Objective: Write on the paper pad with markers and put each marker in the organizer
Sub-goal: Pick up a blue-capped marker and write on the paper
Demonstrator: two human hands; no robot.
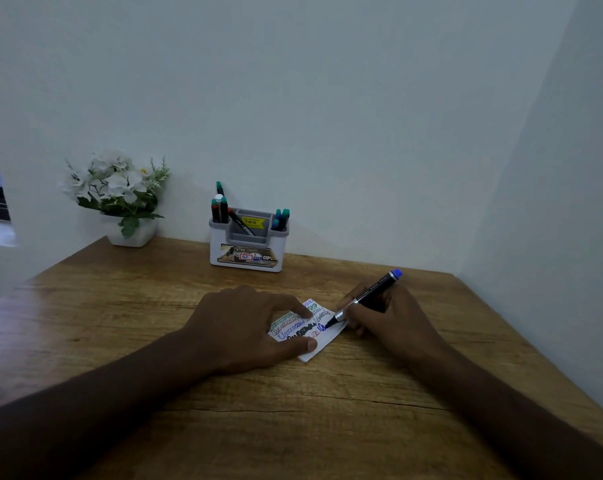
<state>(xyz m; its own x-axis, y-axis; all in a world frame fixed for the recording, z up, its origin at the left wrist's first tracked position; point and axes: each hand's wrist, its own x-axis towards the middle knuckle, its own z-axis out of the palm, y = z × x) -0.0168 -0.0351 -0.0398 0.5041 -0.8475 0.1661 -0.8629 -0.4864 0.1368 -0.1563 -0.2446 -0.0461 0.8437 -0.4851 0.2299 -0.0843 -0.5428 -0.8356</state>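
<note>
A small white paper pad (322, 342) lies on the wooden table, covered with lines of coloured scribble. My left hand (244, 323) presses flat on the pad, index finger and thumb spread across it. My right hand (390, 317) grips a black marker with a blue end (369, 297); its tip touches the pad at a fresh blue mark. The white and grey organizer (246, 252) stands at the back against the wall, apart from both hands. Several markers stand in its left and right compartments, and one leans in the middle.
A white pot of white flowers (120, 199) stands at the back left by the wall. The wooden table (293, 410) fills a corner, with a wall (552, 202) close on the right. The table's left edge falls away towards a window sill.
</note>
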